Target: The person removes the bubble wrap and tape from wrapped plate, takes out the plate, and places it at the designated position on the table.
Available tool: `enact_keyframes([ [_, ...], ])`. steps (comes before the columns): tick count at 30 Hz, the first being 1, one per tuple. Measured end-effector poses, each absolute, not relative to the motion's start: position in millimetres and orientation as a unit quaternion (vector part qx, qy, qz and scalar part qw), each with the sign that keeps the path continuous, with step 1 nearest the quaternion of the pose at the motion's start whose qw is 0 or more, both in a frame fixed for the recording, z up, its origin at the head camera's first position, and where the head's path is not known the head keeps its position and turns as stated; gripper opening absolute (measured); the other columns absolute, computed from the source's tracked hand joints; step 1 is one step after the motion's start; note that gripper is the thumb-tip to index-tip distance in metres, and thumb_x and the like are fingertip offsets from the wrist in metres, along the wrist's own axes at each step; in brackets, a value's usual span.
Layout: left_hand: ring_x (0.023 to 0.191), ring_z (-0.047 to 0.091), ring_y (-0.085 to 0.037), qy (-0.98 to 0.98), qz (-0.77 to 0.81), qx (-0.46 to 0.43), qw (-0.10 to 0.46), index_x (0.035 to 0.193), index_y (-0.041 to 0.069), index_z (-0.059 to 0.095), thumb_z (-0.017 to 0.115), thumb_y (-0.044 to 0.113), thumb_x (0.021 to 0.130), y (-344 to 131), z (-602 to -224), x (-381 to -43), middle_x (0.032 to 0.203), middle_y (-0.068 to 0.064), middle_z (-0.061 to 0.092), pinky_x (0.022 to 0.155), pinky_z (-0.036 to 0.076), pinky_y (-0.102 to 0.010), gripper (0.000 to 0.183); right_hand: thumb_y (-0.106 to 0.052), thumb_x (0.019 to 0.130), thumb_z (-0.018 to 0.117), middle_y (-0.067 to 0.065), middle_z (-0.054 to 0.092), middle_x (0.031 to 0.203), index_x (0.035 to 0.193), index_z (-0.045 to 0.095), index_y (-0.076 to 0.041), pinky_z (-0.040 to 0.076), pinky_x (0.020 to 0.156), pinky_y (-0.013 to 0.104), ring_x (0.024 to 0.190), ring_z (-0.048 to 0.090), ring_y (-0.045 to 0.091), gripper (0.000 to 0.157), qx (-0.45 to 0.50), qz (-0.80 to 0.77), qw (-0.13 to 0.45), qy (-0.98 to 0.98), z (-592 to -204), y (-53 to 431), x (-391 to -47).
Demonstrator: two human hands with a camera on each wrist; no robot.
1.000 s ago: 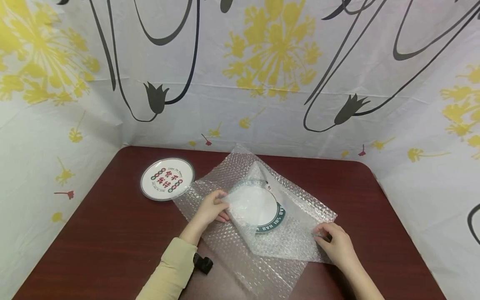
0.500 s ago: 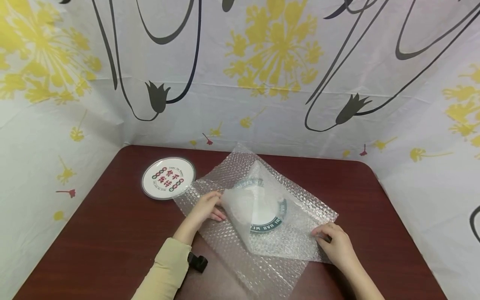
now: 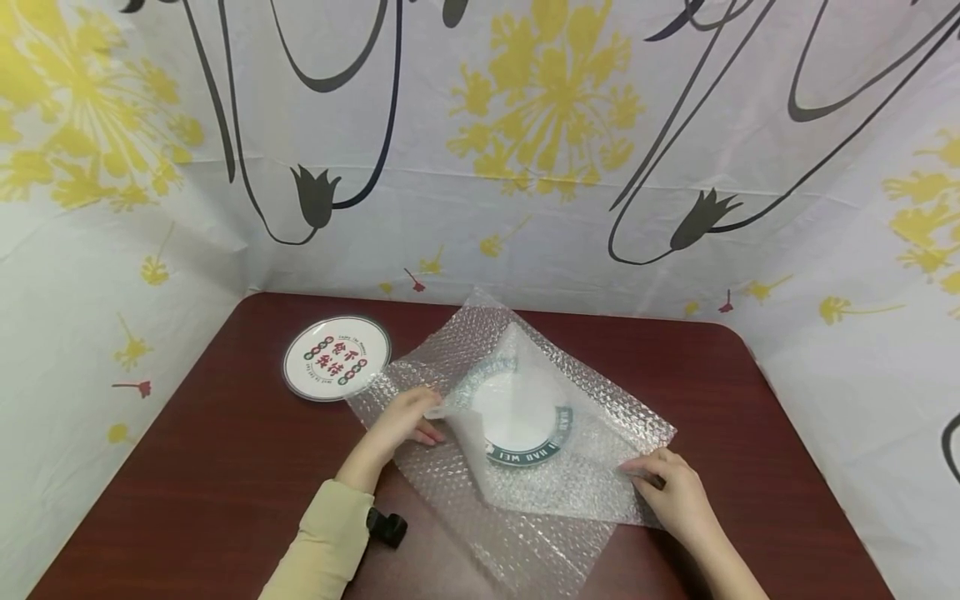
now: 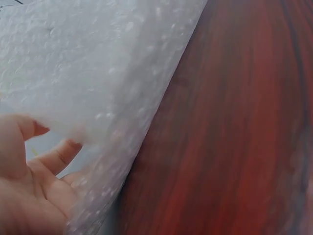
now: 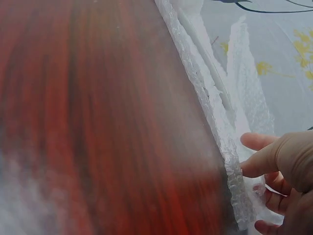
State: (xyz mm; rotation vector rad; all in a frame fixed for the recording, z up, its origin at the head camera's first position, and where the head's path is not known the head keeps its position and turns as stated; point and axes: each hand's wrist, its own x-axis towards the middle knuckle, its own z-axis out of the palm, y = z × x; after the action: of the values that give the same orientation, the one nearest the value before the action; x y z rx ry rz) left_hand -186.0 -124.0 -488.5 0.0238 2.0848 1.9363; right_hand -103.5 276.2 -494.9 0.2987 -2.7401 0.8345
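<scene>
Here, two hands fold bubble wrap [image 3: 525,492] over a plate [image 3: 525,417] on the dark red table [image 3: 187,467]

The left hand [image 3: 405,421] pinches a corner of the sheet at the plate's left edge, lifted over the plate, whose green-lettered rim shows through the wrap. The right hand [image 3: 671,487] pinches the sheet's right edge, down near the table. The plate lies mid-table on the wrap; a second printed plate [image 3: 337,357] sits apart at the back left, uncovered

Two plates [image 3: 337,357] [image 3: 517,417], one bubble-wrap sheet [image 3: 600,417].
</scene>
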Motion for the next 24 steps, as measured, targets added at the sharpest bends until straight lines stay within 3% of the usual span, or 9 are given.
enact_keyframes([
  [4,0.071,0.068,-0.033,0.739,0.654,0.049,0.154,0.108,-0.011,0.058,0.054,0.015,0.094,-130.9,-486.8,-183.4,0.099,-0.021,0.062,0.062,0.058,-0.040,0.029,0.012,0.067,0.078,-0.016,0.052,0.074,0.074,0.075,-0.023,0.039,0.055,0.024,0.069,0.043,0.005,0.036,0.120,0.282,0.148,-0.940,-495.6,275.7,-102.2],
  [12,0.070,0.053,-0.017,0.796,0.587,0.065,0.133,0.103,0.001,0.066,0.057,0.005,0.086,-144.1,-485.2,-179.8,0.110,-0.014,0.062,0.060,0.054,-0.033,0.019,0.010,0.064,0.080,-0.018,0.043,0.073,0.073,0.078,-0.023,0.036,0.061,0.031,0.073,0.041,0.007,0.035,0.135,0.263,0.180,-0.938,-498.0,275.4,-100.0],
  [16,0.065,0.053,-0.015,0.804,0.571,0.103,0.131,0.107,0.002,0.065,0.057,0.000,0.084,-147.7,-487.3,-178.4,0.093,-0.012,0.064,0.058,0.051,-0.030,0.025,0.008,0.068,0.079,-0.014,0.044,0.077,0.084,0.079,-0.021,0.032,0.064,0.034,0.075,0.040,0.012,0.033,0.125,0.264,0.158,-0.943,-496.5,275.7,-99.3],
  [20,0.057,0.048,-0.014,0.810,0.557,0.136,0.123,0.110,0.001,0.065,0.056,-0.003,0.083,-150.4,-488.9,-176.9,0.072,-0.005,0.056,0.051,0.046,-0.026,0.029,0.007,0.072,0.077,-0.008,0.050,0.083,0.100,0.077,-0.016,0.032,0.066,0.036,0.080,0.044,0.017,0.036,0.102,0.269,0.120,-0.950,-494.1,276.5,-99.8],
  [24,0.060,0.049,-0.014,0.816,0.547,0.144,0.116,0.112,0.001,0.066,0.055,-0.004,0.083,-151.9,-489.2,-176.5,0.075,-0.005,0.057,0.053,0.044,-0.026,0.032,0.004,0.074,0.076,-0.002,0.052,0.086,0.116,0.071,-0.011,0.030,0.065,0.034,0.078,0.042,0.017,0.045,0.084,0.269,0.094,-0.955,-492.6,277.4,-101.0],
])
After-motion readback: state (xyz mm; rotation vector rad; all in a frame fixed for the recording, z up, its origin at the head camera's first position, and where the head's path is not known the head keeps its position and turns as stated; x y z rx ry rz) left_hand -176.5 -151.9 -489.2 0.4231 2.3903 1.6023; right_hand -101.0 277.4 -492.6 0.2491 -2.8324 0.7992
